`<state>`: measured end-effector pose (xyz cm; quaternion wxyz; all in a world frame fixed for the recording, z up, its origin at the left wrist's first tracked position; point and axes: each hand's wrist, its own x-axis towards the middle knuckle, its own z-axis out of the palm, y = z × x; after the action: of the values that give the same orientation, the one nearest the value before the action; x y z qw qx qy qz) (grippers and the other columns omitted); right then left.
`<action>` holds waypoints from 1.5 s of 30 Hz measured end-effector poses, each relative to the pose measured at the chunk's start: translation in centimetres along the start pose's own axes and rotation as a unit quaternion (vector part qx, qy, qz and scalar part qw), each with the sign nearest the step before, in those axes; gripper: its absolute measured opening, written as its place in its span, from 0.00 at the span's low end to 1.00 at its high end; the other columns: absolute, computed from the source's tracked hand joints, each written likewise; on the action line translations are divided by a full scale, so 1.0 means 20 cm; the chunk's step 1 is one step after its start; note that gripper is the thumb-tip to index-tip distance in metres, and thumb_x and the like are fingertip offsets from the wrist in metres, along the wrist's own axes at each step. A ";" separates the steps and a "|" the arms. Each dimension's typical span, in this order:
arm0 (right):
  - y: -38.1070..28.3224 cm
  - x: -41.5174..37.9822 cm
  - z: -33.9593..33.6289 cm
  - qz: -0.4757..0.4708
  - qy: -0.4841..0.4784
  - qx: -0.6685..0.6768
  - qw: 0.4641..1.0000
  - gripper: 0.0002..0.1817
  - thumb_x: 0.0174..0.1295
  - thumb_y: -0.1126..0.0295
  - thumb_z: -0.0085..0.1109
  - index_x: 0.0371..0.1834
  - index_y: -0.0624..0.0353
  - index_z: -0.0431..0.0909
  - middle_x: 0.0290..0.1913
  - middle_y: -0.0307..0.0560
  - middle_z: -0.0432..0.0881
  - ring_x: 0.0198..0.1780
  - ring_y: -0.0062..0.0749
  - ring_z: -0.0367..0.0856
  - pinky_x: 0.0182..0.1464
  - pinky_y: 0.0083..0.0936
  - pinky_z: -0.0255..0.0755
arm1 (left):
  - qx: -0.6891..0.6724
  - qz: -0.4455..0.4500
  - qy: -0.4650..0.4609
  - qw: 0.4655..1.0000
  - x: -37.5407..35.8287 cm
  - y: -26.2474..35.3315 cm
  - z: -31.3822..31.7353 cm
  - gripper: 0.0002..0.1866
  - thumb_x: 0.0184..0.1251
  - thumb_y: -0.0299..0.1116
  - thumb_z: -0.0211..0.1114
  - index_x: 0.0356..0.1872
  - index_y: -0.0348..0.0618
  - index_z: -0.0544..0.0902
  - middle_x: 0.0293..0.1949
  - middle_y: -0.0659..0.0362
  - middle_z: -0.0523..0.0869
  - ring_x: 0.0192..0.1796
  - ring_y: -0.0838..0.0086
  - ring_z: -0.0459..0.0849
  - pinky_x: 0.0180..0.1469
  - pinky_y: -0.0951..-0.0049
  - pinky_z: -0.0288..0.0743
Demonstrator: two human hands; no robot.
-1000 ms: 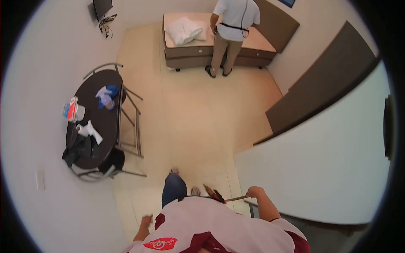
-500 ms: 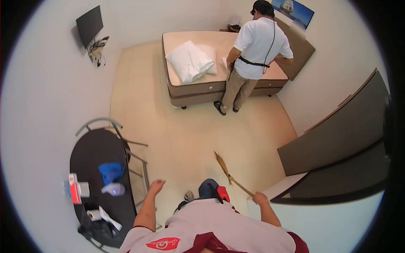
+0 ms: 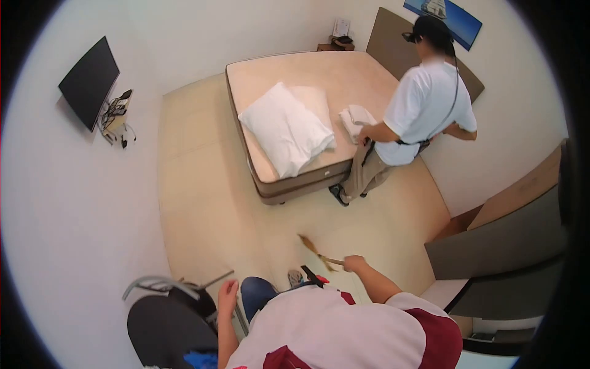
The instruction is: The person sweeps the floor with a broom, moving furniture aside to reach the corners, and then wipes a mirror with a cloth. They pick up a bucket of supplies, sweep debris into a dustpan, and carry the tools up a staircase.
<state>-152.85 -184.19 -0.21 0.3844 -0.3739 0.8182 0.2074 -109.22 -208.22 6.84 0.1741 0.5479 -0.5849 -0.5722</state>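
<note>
My right hand (image 3: 354,264) is closed around the handle of a straw broom (image 3: 315,250), whose bristles point forward and left, low over the tiled floor (image 3: 203,197). To the left, my left hand (image 3: 228,291) is beside the metal frame of a chair (image 3: 163,280) and near the dark table (image 3: 161,326). Its fingers look loosely bent, too small to make out clearly. Part of a blue plastic item (image 3: 201,359) shows at the table's lower edge.
A co-worker (image 3: 424,104) stands at the right side of the bed (image 3: 246,80), which bears pillows (image 3: 286,126) and folded towels (image 3: 356,120). A screen (image 3: 92,83) hangs on the left wall. Dark furniture (image 3: 498,246) stands at the right.
The view has moved forward, so the bed looks closer and the table has slid down. The broom and my right hand are farther left in view. Towels now show beside the co-worker.
</note>
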 end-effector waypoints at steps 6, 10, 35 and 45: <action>-0.96 0.67 -1.07 -0.173 -0.030 -0.059 0.983 0.17 0.56 0.66 0.52 0.47 0.52 0.84 0.45 0.51 0.86 0.47 0.45 0.84 0.45 0.44 0.78 | -0.133 -0.073 0.079 0.985 0.59 0.02 -0.21 0.13 0.71 0.40 0.61 0.44 0.39 0.82 0.36 0.62 0.84 0.39 0.79 0.80 0.43 0.75 0.72; -1.60 1.01 -1.68 -0.232 0.016 0.055 0.971 0.24 0.56 0.69 0.51 0.59 0.44 0.79 0.47 0.51 0.85 0.47 0.47 0.84 0.48 0.42 0.76 | -0.108 0.056 0.103 0.987 1.57 0.64 -0.67 0.08 0.72 0.33 0.59 0.35 0.41 0.78 0.31 0.63 0.80 0.35 0.81 0.76 0.39 0.76 0.71; -2.75 2.96 -4.71 -0.268 0.049 0.338 0.901 0.20 0.59 0.60 0.56 0.53 0.54 0.81 0.46 0.55 0.85 0.44 0.44 0.83 0.49 0.36 0.75 | 0.173 -0.301 -0.103 0.932 4.42 1.05 -1.82 0.20 0.69 0.50 0.58 0.35 0.40 0.78 0.27 0.57 0.80 0.27 0.70 0.78 0.27 0.65 0.71; -3.39 3.72 -5.71 -0.146 -0.087 0.580 0.796 0.16 0.67 0.66 0.53 0.55 0.58 0.78 0.31 0.41 0.77 0.17 0.20 0.67 0.18 0.22 0.64 | 0.134 -0.213 -0.048 0.967 6.80 2.12 -1.75 0.23 0.64 0.50 0.63 0.46 0.38 0.80 0.34 0.56 0.83 0.32 0.73 0.82 0.31 0.72 0.76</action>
<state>-186.34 -332.40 8.51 0.6250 -0.1759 0.6838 -0.3330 -145.00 -350.17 -4.27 -0.0552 0.6501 -0.5338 -0.5380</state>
